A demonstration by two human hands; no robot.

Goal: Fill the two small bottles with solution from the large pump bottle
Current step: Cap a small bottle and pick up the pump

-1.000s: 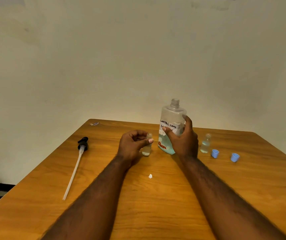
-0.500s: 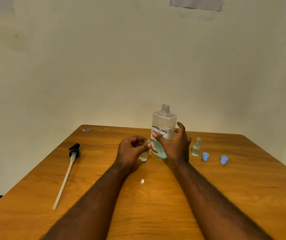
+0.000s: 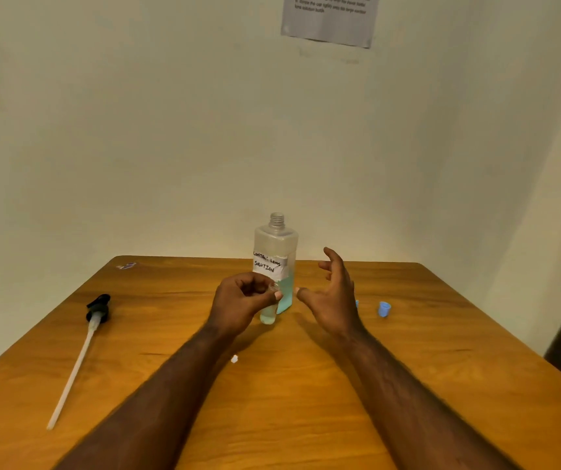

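The large clear bottle point(image 3: 275, 252) stands upright at the table's middle, neck uncapped, with a handwritten white label and blue-green solution in its lower part. My left hand point(image 3: 241, 305) is shut on a small clear bottle point(image 3: 269, 313) just in front of the large one; some liquid shows in its base. My right hand point(image 3: 335, 296) hovers open just right of the large bottle, fingers spread, touching nothing. The second small bottle is hidden behind my right hand.
The black pump head with its long white tube point(image 3: 82, 347) lies on the wooden table point(image 3: 442, 385) at the left. Two blue caps sit to the right, one clear point(image 3: 384, 308), one partly hidden point(image 3: 357, 303). A white scrap point(image 3: 234, 359) lies between my forearms. A paper sheet point(image 3: 330, 18) hangs on the wall.
My right hand has let go of the large bottle and opened, moving slightly right. The view has tilted up. My left hand still holds the small bottle.
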